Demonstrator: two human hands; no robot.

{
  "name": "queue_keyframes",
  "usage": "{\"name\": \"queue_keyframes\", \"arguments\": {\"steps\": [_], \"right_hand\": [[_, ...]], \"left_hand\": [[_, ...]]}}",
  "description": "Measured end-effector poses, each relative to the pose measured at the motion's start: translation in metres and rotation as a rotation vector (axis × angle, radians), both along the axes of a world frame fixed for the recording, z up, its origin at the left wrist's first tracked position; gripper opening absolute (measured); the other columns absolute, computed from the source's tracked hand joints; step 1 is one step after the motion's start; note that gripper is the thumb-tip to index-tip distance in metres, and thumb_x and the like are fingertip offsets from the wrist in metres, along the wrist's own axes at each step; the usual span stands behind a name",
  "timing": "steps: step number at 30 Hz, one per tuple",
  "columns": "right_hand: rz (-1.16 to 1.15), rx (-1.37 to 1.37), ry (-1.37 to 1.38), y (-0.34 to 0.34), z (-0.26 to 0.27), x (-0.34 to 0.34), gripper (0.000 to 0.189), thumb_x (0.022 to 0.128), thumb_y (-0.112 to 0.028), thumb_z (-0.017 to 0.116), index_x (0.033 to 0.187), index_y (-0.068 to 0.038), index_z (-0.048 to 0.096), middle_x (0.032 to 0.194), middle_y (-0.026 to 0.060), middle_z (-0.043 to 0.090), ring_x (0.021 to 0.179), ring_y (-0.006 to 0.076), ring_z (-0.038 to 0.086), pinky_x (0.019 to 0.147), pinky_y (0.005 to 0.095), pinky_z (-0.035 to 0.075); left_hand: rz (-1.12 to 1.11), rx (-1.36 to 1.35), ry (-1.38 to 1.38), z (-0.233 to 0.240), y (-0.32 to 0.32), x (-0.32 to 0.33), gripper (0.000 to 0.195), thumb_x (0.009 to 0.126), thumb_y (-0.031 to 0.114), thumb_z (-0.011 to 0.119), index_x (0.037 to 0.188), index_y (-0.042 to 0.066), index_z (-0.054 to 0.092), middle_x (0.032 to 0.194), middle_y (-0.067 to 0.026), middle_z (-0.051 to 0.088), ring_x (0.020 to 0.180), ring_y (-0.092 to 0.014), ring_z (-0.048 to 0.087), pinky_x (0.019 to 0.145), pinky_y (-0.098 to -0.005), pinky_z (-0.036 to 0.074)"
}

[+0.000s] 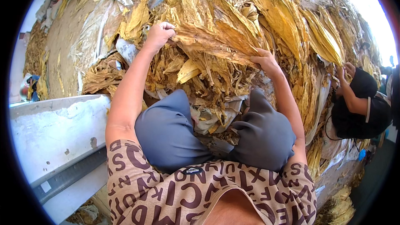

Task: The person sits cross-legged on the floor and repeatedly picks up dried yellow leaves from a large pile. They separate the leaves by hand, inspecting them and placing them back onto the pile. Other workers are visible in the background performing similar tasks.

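Note:
A long dried tobacco leaf point(212, 42), yellow-brown and wrinkled, stretches between my two hands above a heap. My left hand point(161, 34) pinches one end of it. At the other end, my right hand point(265, 61) grips the leaf between thumb and fingers. Beneath it lies a heap of crumpled brown tobacco leaves point(206, 75), with one brighter yellow leaf point(189, 71) on top. Flatter golden leaves point(190, 6) are spread just beyond my hands. Whether I hold one leaf or several layered together is hard to tell.
To the right, a co-worker in black point(359, 109) handles a yellow tobacco leaf bundle point(325, 40). A white, chipped wall or ledge point(59, 122) stands at my left. Plastic sheeting point(97, 28) covers part of the floor. More leaves point(281, 18) lie in a row to the right.

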State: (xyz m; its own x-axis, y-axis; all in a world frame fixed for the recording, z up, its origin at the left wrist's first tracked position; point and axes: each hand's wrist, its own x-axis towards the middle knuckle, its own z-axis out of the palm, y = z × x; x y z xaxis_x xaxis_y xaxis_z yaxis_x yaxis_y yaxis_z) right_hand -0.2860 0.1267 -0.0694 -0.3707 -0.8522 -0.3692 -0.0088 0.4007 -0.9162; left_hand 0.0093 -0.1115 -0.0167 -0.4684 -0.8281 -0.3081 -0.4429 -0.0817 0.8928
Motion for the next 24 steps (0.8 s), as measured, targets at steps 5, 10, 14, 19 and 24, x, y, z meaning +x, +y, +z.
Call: {"name": "queue_keyframes", "arguments": {"steps": [5,10,14,19,24], "right_hand": [[0.065,0.103,-0.048,0.005,0.015,-0.009,0.037,0.077,-0.013,0.062,0.11,0.004,0.058,0.09,0.0053,0.063,0.077,0.0113,0.054,0.072,0.0237,0.042],[0.004,0.043,-0.114,0.004,0.008,-0.01,0.034,0.077,-0.011,0.061,0.107,0.003,0.059,0.085,0.0038,0.062,0.072,0.0097,0.053,0.066,0.0229,0.041],[-0.026,0.02,-0.141,-0.002,0.012,0.005,0.03,0.077,-0.009,0.06,0.105,0.003,0.059,0.075,0.0008,0.06,0.059,0.0059,0.05,0.052,0.0208,0.038],[0.031,0.097,-0.013,-0.002,0.013,0.001,0.029,0.077,-0.008,0.06,0.103,0.003,0.059,0.077,0.0017,0.06,0.061,0.0068,0.051,0.054,0.021,0.039],[-0.06,0.018,-0.162,0.003,0.0,-0.008,0.024,0.077,-0.007,0.059,0.099,0.003,0.061,0.084,0.0044,0.062,0.07,0.0098,0.054,0.063,0.0224,0.043]], "left_hand": [[0.178,-0.026,-0.06,0.009,-0.005,0.007,0.027,0.078,0.005,0.06,0.103,-0.004,0.058,0.089,-0.0132,0.063,0.074,-0.017,0.064,0.062,-0.0267,0.056],[0.064,0.423,0.291,0.015,0.017,-0.01,0.034,0.081,0.011,0.064,0.111,-0.002,0.052,0.096,-0.0113,0.058,0.084,-0.016,0.061,0.072,-0.0279,0.055],[0.011,0.347,0.224,0.001,0.005,-0.005,0.027,0.081,0.006,0.061,0.104,-0.004,0.053,0.084,-0.0075,0.06,0.069,-0.014,0.061,0.061,-0.0246,0.055],[0.099,-0.054,-0.121,0.01,0.008,-0.019,0.017,0.082,0.0,0.051,0.095,-0.006,0.059,0.086,-0.0139,0.063,0.068,-0.015,0.063,0.058,-0.023,0.055],[0.123,0.174,0.017,0.012,0.006,-0.006,0.024,0.081,0.001,0.051,0.104,-0.006,0.056,0.1,-0.0161,0.06,0.085,-0.016,0.062,0.07,-0.0239,0.054]]}}
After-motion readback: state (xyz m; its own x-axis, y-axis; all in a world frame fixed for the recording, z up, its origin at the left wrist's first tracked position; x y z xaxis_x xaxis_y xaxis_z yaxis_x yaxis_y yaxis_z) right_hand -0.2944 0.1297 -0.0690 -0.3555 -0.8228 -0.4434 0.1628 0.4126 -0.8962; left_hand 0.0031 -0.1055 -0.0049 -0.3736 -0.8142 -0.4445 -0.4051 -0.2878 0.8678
